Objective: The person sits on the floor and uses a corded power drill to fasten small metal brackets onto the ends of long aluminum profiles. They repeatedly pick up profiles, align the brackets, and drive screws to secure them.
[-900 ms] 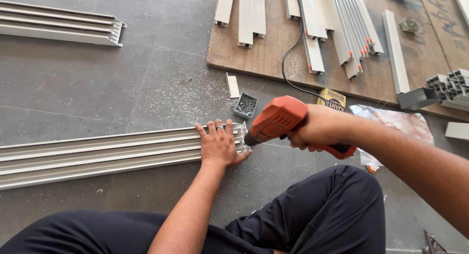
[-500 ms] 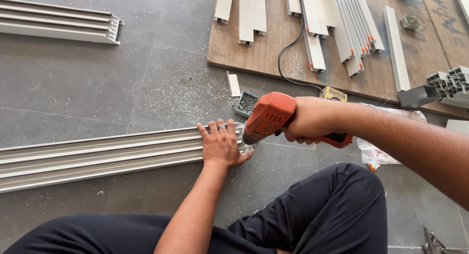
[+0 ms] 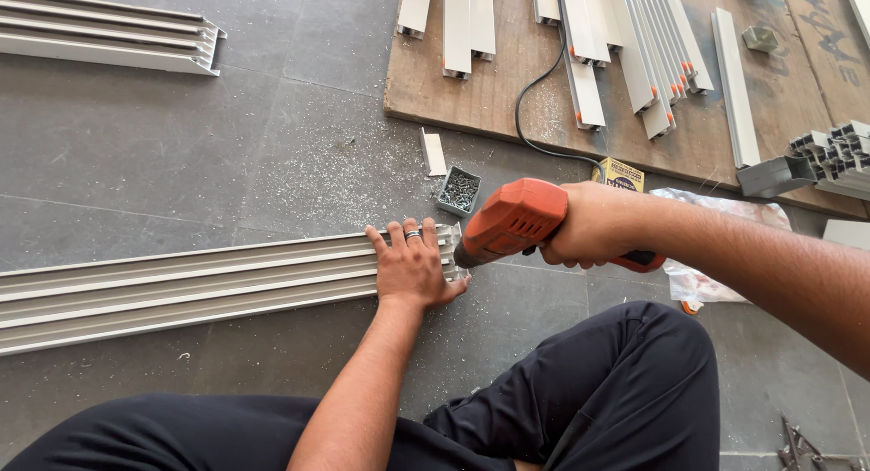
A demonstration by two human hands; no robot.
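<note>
The left hand (image 3: pixel 412 270) was laid flat, fingers spread, on the right end of a long pale aluminium rail (image 3: pixel 190 285) that lay across the grey tiled floor (image 3: pixel 272 154); nothing was enclosed by it, the rail only being pressed down. A ring was seen on one finger. The right hand (image 3: pixel 594 225) was closed in a full grip around the handle of an orange drill (image 3: pixel 517 219), whose nose was set against the rail's end, just beside the left thumb. A black cord (image 3: pixel 530 100) was seen running away over a wooden board (image 3: pixel 507 81) beyond. A small box of screws (image 3: pixel 459 191) stood on the floor just past the rail's end, with metal shavings scattered around it. On the board, several short pale rail offcuts (image 3: pixel 598 36) were laid side by side. A second long rail (image 3: pixel 109 36) lay well apart at the upper left. Dark trousers (image 3: pixel 625 389) were seen at the lower edge.
</note>
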